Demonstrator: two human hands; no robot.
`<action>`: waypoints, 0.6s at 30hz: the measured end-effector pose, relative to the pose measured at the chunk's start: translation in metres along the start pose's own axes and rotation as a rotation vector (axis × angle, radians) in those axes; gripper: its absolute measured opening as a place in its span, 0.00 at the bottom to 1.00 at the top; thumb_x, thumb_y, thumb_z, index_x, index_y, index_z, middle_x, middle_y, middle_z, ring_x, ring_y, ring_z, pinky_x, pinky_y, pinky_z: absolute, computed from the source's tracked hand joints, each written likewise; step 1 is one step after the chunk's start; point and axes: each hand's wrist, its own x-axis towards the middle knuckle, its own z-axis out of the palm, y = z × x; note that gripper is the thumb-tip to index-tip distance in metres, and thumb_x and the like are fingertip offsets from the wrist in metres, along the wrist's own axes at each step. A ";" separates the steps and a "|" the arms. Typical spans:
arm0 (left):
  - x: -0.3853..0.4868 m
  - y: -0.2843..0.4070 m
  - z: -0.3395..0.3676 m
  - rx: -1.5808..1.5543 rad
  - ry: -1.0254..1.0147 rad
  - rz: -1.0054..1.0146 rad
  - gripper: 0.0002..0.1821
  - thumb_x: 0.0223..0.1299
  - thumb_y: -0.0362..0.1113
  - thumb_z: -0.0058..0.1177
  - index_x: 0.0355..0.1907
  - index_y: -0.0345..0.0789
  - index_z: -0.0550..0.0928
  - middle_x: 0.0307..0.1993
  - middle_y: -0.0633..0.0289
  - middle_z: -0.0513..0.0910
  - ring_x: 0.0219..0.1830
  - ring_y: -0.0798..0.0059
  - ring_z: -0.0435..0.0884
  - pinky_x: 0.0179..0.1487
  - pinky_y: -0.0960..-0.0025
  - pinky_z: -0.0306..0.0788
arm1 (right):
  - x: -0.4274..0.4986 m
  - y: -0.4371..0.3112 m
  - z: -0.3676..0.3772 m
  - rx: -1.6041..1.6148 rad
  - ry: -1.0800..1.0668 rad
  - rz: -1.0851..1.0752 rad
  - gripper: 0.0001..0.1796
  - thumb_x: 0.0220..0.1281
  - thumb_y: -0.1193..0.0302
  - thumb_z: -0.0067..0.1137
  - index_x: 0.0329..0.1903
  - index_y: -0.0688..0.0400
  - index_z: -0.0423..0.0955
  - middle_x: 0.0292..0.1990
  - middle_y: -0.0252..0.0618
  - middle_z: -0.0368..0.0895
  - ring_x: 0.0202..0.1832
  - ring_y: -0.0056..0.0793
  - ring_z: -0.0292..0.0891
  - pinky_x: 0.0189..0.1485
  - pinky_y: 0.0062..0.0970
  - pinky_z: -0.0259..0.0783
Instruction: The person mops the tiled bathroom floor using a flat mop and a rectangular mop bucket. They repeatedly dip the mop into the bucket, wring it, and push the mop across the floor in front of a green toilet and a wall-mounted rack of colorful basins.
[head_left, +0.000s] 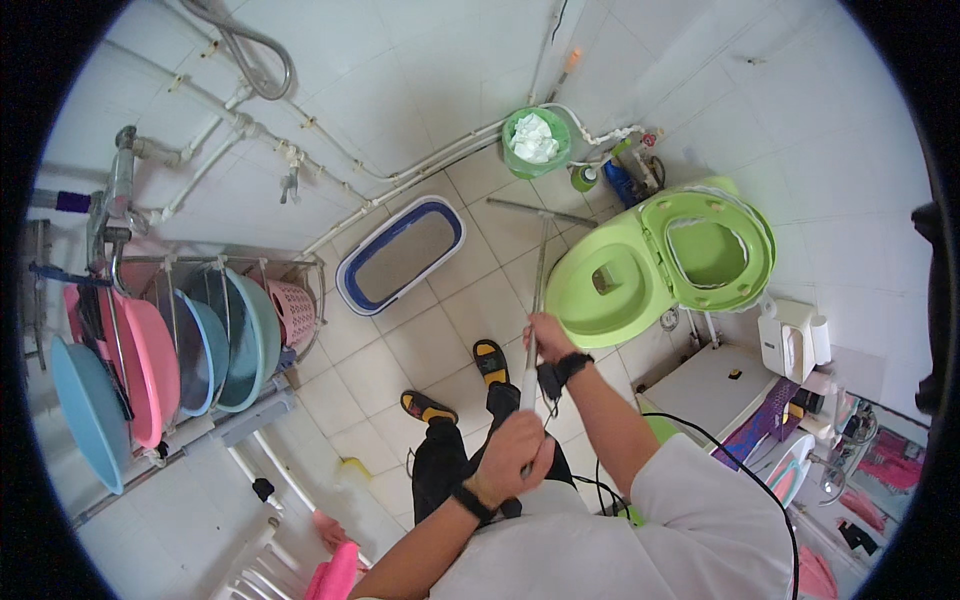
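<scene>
My left hand is closed around the upper end of a long pale handle. Farther down, my right hand grips the same shaft. The shaft belongs to a floor squeegee or flat mop; which one I cannot tell. Its narrow, bar-like head rests on the tiled floor, beside the front of a light green toilet with its lid up. To the left of the shaft, a white and blue oblong tub stands on the floor, with a greyish inside.
A green-lined waste bin holds crumpled white paper. A green bottle and blue bottle stand behind the toilet. At left, a metal rack holds several basins. A black cable crosses near my right arm.
</scene>
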 end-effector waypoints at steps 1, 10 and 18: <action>-0.009 0.015 -0.009 -0.006 -0.031 -0.017 0.07 0.52 0.22 0.54 0.22 0.28 0.71 0.26 0.53 0.72 0.33 0.52 0.74 0.48 0.58 0.72 | -0.016 0.012 0.005 0.020 -0.024 0.009 0.09 0.67 0.67 0.47 0.44 0.58 0.64 0.24 0.37 0.74 0.21 0.32 0.72 0.22 0.32 0.68; -0.001 0.013 -0.038 -0.073 -0.123 0.088 0.11 0.54 0.25 0.55 0.21 0.31 0.69 0.23 0.56 0.67 0.34 0.54 0.72 0.62 0.52 0.69 | -0.008 -0.015 0.010 0.142 -0.114 -0.107 0.07 0.68 0.67 0.47 0.39 0.57 0.66 0.24 0.37 0.73 0.22 0.31 0.71 0.23 0.30 0.70; 0.019 -0.062 -0.030 -0.052 -0.014 0.151 0.11 0.52 0.24 0.53 0.19 0.31 0.67 0.22 0.53 0.65 0.29 0.53 0.68 0.41 0.56 0.69 | 0.071 -0.043 0.009 0.111 -0.076 -0.026 0.12 0.69 0.61 0.46 0.32 0.53 0.68 0.21 0.35 0.72 0.20 0.30 0.70 0.24 0.32 0.69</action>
